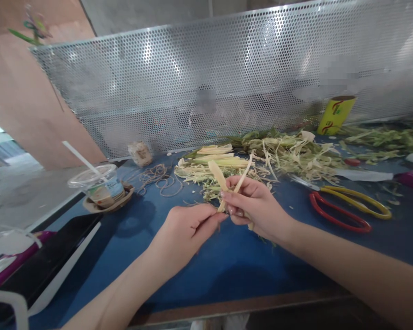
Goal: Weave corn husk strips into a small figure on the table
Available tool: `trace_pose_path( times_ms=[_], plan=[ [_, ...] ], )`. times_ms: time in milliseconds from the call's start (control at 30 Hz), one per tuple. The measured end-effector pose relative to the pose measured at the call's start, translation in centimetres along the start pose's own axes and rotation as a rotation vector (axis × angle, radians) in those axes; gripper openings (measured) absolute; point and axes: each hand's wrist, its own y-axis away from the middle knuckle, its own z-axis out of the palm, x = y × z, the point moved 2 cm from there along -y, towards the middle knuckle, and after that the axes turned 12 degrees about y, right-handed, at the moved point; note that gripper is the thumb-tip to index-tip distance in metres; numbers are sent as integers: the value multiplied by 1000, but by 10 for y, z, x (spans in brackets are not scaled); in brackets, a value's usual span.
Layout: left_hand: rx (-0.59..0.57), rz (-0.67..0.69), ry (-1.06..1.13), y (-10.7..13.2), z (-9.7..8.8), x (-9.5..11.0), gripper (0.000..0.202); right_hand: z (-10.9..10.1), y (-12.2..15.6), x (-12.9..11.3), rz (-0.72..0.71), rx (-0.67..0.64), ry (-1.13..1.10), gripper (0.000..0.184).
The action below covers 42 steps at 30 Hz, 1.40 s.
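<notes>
Above the blue tabletop (pixel 227 261), my right hand (pixel 253 204) is closed around a few pale yellow husk strips (pixel 222 181) that stick up and fan out from the fist. My left hand (pixel 189 227) is beside it, its fingertips pinched on the lower end of the same strips. Just behind my hands lies a pile of cut pale stalks and husk pieces (pixel 209 165).
Red and yellow scissors (pixel 344 206) lie at the right. A heap of green-white husk shreds (pixel 296 151) and a yellow tube (pixel 335 114) sit near the perforated metal screen (pixel 206 82). A coil of twine (pixel 158 178), a lidded cup with straw (pixel 101 185) and a black tray (pixel 44 266) are at the left.
</notes>
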Motion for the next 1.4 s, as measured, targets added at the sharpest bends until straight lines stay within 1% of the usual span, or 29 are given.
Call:
trace_pose_path(
  times_ms=[100,167,267,333,400,467,533,600,700,800,900,967,1000,1067,1133,1167,1200,1267,1333,1400],
  plan=[
    [-45,-34,57,1,2,-1,31,-1,-1,-1,23,24,-5,15],
    [-67,-69,90,2,2,-3,32,-3,-2,-3,21,12,-4,16],
    [-111,-78,96,1,-1,-4,35,-6,-3,-8,36,-103,49,17],
    [-112,-15,73,-1,-6,-5,36,-6,-2,-9,44,-167,121,19],
    [-51,62,70,-3,-12,-6,37,-4,-1,-8,55,-207,192,22],
    [16,70,90,-5,-14,-9,40,0,1,-5,84,-249,246,24],
    [46,22,122,-6,-13,-12,43,4,4,-3,81,-258,273,23],
    [68,-22,160,-6,-11,-13,44,6,5,-2,44,-233,270,19],
    [135,-42,202,-4,-9,-15,46,8,6,-3,-14,-224,234,16],
    [185,-55,227,-4,-10,-18,47,9,6,-4,1,-248,213,18],
    [192,-95,295,-6,-13,-22,48,7,5,-4,18,-252,189,16],
    [155,-93,373,-8,-15,-23,47,5,4,-3,6,-223,167,16],
    [108,-76,394,-8,-15,-22,44,3,3,-3,0,-195,161,17],
    [-44,-52,366,-8,-14,-20,37,-1,1,-3,-5,-126,185,24],
    [-215,-80,288,-6,-9,-17,33,-4,0,-3,4,-78,241,27],
    [-265,-104,254,-5,-6,-15,34,-4,0,-3,11,-71,255,27],
    [-282,-118,237,-4,-4,-14,37,-4,0,-3,20,-74,248,25],
    [-253,-101,234,-3,1,-12,44,-1,1,-3,30,-69,164,22],
    [-203,-62,242,-3,5,-11,47,3,2,-3,44,-30,54,20],
    [-190,-51,259,-3,9,-11,48,5,3,-3,55,29,-18,22]
  ],
)
